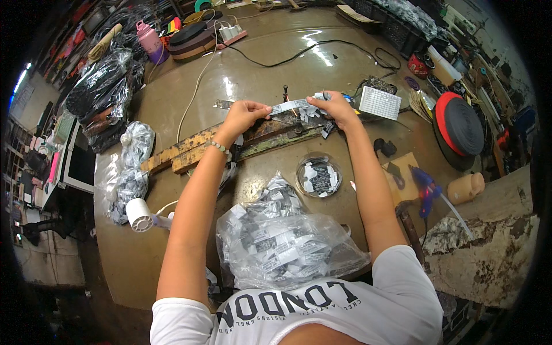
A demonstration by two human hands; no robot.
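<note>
Between both hands stretches a strip of pale printed labels (289, 106). My left hand (247, 118) pinches its left end with thumb and fingers. My right hand (336, 109) is closed on the other end, where more of the strip bunches up and hangs down. Just below the strip lie worn, yellow-stained wooden bars (195, 150). A small dark post (285, 92) stands behind it. Nearer to me, a round clear container (318, 175) holds small label pieces. A clear plastic bag (287, 244) full of similar labels lies between my forearms.
On the left are a white hand-held dryer (140, 215) and a plastic-wrapped bundle (129, 149). To the right lie a white gridded block (380, 103), a blue glue gun (424, 187) and a red-and-black webbing roll (458, 123). A black cable (287, 61) crosses the far table.
</note>
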